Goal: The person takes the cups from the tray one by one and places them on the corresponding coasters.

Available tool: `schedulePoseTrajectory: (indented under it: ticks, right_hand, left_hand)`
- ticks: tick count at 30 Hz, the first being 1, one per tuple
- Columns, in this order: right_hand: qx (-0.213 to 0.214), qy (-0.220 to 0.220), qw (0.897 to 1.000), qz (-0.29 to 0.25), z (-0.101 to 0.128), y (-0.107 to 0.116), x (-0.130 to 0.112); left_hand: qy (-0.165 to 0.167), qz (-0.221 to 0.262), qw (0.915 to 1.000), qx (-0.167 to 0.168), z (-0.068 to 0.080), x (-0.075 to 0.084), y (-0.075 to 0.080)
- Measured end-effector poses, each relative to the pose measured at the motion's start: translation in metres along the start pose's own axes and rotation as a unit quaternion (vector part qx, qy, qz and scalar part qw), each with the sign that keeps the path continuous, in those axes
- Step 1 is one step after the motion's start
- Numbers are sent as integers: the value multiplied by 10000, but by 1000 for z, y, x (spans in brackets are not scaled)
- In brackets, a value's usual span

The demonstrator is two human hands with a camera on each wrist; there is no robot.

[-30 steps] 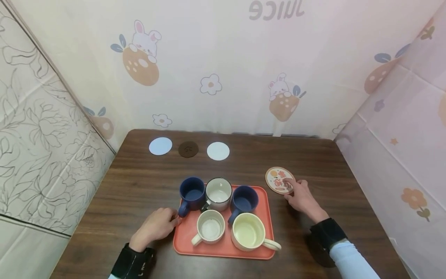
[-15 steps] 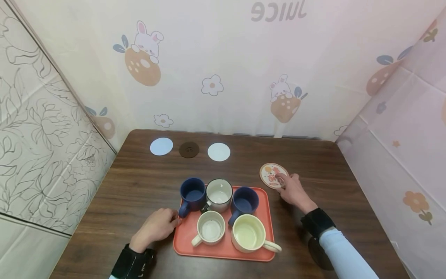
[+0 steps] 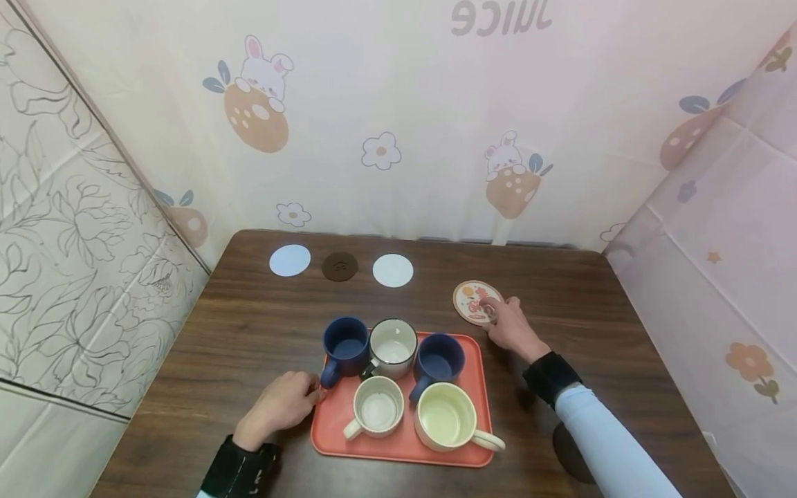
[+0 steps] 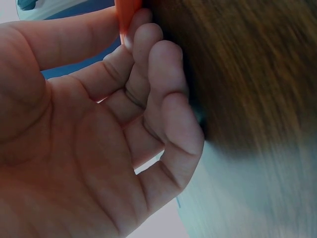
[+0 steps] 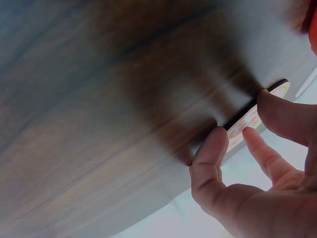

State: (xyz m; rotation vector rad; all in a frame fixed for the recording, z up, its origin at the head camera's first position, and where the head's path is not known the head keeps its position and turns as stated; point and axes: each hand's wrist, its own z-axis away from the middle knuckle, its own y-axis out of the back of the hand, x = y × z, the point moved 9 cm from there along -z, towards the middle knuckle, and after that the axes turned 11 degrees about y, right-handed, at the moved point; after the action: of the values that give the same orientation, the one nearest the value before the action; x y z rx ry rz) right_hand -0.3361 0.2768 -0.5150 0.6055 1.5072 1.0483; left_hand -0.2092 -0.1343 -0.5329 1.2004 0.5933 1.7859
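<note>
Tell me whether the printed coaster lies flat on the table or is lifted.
Flat: the printed coaster lies on the table, right hand fingertips pressing on it.

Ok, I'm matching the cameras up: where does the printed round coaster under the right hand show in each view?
Head: printed coaster right of centre, behind the orange tray, under the right hand fingertips.
Left wrist: not in it.
Right wrist: its dark edge at right, between the fingers.
Shared landmark: the dark wooden table.
</note>
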Motion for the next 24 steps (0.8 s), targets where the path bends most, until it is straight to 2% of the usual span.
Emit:
schedulePoseTrajectory:
  ticks: [6, 13, 24]
  right_hand:
    - [-121, -230, 9996, -60, -12, -5, -2]
    - [-7, -70, 10000, -69, -26, -7, -7]
    - [-74, -91, 9999, -112, -49, -13, -10]
  left_hand:
    - [-14, 27, 10000, -5, -1, -1, 0]
    - [23, 89, 9999, -60, 1, -1, 0]
    - [-5, 79, 10000, 5, 1, 0, 2]
